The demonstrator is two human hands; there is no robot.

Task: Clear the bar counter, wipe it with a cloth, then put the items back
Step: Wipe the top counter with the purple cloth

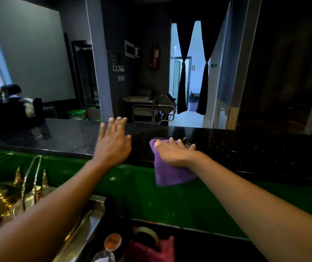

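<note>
My right hand presses the cloth flat, fingers spread; it hangs over the counter edge. My left hand hovers spread beside it.

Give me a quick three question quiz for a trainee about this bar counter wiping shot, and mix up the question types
1. True or false: the right hand presses the purple cloth flat on the black counter.
2. Multiple choice: how does the left hand stand? A) it grips a bottle B) its fingers are spread and it holds nothing C) it pinches the cloth
3. Fill in: part of the cloth hangs over the counter's near edge, in front of the ___ panel.

Key: 1 true; 2 B; 3 green.
</note>
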